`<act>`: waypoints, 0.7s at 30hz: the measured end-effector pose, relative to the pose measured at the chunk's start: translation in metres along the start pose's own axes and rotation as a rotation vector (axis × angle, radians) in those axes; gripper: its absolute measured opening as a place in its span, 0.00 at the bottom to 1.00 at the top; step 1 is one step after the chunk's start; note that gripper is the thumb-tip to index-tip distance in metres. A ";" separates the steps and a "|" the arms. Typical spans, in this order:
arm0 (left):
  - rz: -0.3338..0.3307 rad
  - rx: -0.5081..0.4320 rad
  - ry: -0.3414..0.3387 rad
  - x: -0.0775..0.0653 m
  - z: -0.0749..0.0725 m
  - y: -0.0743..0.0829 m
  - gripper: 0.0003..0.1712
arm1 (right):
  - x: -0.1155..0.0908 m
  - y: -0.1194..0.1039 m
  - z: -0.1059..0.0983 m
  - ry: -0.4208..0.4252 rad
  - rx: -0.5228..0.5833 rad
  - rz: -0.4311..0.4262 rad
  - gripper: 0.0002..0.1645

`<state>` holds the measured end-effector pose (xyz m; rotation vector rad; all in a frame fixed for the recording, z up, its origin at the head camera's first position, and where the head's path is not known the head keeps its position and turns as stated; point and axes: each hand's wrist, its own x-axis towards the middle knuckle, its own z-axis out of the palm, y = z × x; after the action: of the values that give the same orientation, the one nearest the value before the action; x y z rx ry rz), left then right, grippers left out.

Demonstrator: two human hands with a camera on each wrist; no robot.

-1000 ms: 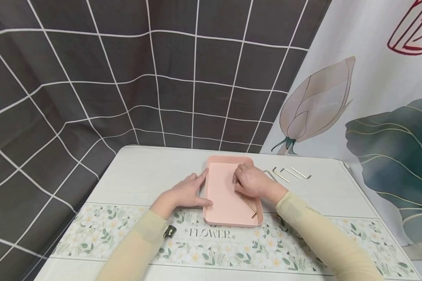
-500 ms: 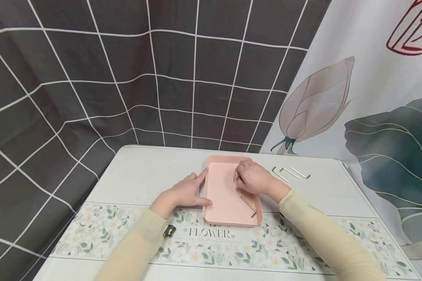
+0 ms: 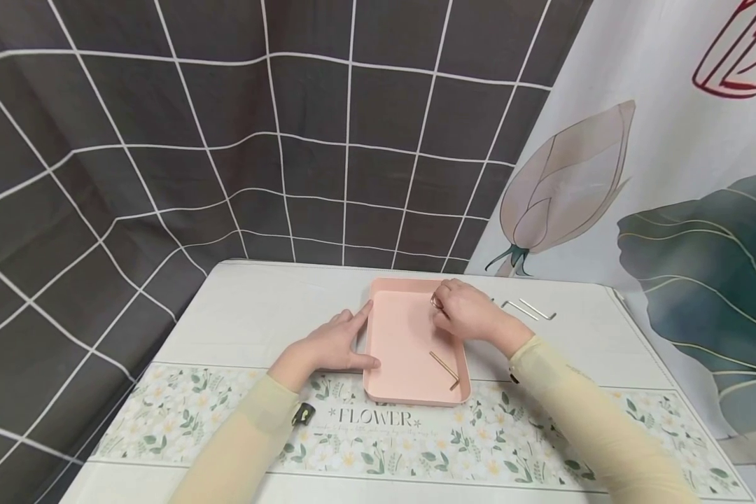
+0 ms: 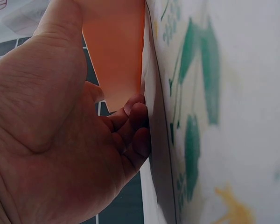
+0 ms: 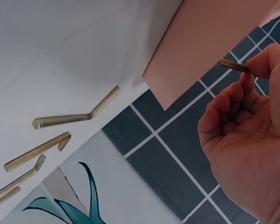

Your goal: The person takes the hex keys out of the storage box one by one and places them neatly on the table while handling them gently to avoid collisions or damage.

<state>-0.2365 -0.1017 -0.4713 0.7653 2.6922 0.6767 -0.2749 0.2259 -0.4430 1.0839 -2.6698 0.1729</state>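
A person's two hands are at work over a shallow pink tray (image 3: 400, 339) that lies on a table (image 3: 290, 297). The left hand (image 3: 334, 344) is at the tray's left side, thumb and forefinger spread wide apart; the thumb tip reaches over the rim, and the other fingers, loosely bent, sit low beside the tablecloth. The right hand (image 3: 472, 313) hangs over the far right part of the tray, its thumb and forefinger clamped on the held hex key (image 5: 233, 66), its remaining fingers curled in toward the palm. Only a short brassy end of that key shows in the right wrist view.

A brass-coloured hex key (image 3: 444, 367) lies inside the tray, near the right corner closest to the person. More hex keys (image 5: 37, 151) lie side by side on the tabletop to the right of the tray, some partly hidden behind the right hand in the head view.

A floral band (image 3: 183, 420) printed with the word "FLOWER" crosses the white cloth. Behind hangs a dark curtain (image 3: 309, 168) with white grid lines.
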 end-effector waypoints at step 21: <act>-0.001 -0.008 -0.003 0.001 0.002 -0.001 0.77 | -0.017 0.025 -0.014 0.057 -0.015 0.020 0.07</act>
<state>-0.2373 -0.1014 -0.4735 0.7618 2.6849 0.6853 -0.2779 0.2586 -0.4344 1.0328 -2.6276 0.1841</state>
